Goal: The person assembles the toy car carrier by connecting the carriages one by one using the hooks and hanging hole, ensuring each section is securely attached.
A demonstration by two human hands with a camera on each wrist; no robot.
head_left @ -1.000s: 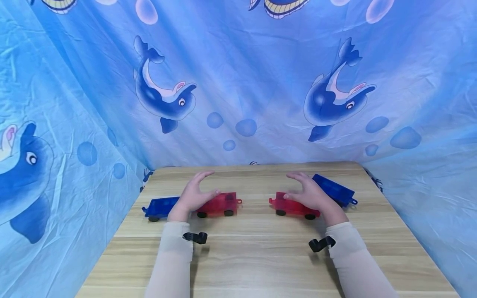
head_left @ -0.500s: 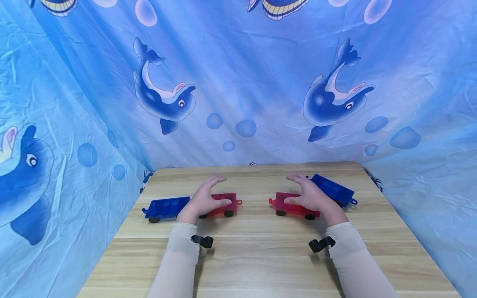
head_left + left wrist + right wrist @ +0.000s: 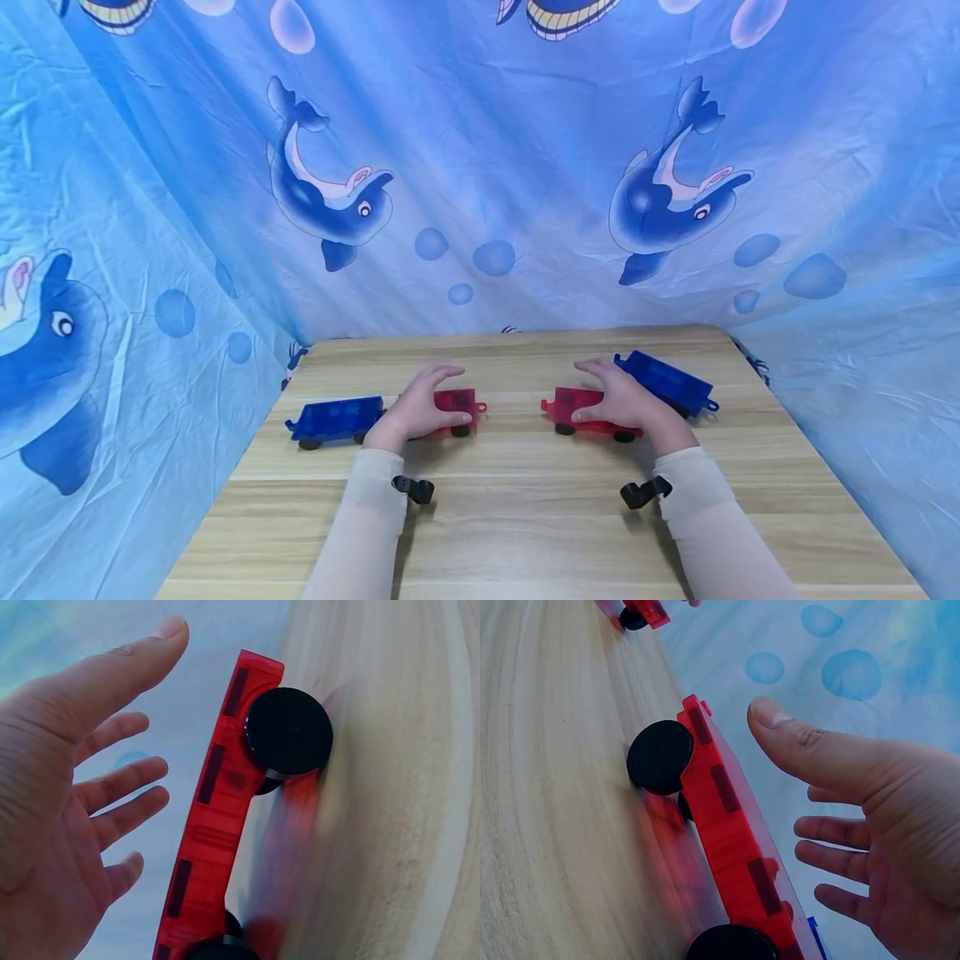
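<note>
Two hands poised over two red toy wagons, fingers wide.
Left hand [image 3: 422, 408] – thumb and fingers spread well apart, not touching the left red wagon [image 3: 202, 832]; right hand [image 3: 621, 397] – likewise spread, just beside the right red wagon [image 3: 727, 817]. Both stand on their wheels on the wooden table [image 3: 517, 517], a gap between them; the left blue wagon [image 3: 337, 418] and right blue wagon [image 3: 667, 380] stand farther out.

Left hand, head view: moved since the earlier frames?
Yes: the left hand has shifted rightward along the left red wagon, toward its right end, and slightly lower in the picture; that wagon hasn't visibly moved.
</note>
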